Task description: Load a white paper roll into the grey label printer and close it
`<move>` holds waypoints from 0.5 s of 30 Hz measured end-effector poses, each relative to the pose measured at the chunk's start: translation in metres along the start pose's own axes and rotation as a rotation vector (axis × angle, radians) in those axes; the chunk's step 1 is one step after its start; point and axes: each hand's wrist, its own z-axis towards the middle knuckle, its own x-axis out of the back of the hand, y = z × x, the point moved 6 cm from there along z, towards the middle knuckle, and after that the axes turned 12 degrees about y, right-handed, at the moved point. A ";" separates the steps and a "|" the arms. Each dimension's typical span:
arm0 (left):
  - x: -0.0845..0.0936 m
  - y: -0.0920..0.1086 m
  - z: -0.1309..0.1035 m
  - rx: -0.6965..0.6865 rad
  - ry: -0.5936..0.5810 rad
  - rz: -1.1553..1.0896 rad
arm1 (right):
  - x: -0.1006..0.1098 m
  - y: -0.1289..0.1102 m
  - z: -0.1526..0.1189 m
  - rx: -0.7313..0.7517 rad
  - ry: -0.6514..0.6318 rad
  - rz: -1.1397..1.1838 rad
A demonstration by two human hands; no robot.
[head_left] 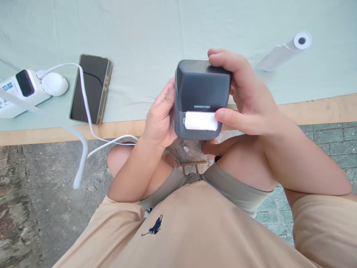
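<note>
A black label printer (205,89) marked NIIMBOT is held up in front of me, above the table's near edge. White paper (200,121) comes out of its slot on the near side. My left hand (161,117) grips the printer's left side, with the thumb along that edge. My right hand (245,89) is closed round the right side: its fingers reach over the far top corner and its thumb lies by the right end of the paper. The printer hides some fingertips of both hands.
A paper roll (287,52) lies on the table cloth (145,37) at right. A phone (90,87) lies at left, crossed by a white cable (83,85). Beside it are a white device with a dark screen (25,83) and a round white plug (55,84). The table's wooden edge (315,108) runs across.
</note>
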 end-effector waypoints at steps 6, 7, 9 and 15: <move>-0.006 -0.002 -0.003 0.103 -0.030 -0.029 | 0.007 -0.006 0.000 0.021 0.121 -0.094; -0.008 -0.002 -0.004 0.105 -0.060 -0.028 | 0.011 -0.012 0.000 0.057 0.216 -0.147; -0.010 -0.003 -0.005 0.088 -0.108 -0.017 | 0.020 -0.021 0.001 0.069 0.400 -0.269; -0.003 -0.005 -0.005 0.041 -0.063 0.060 | 0.031 -0.034 0.008 -0.047 0.585 -0.243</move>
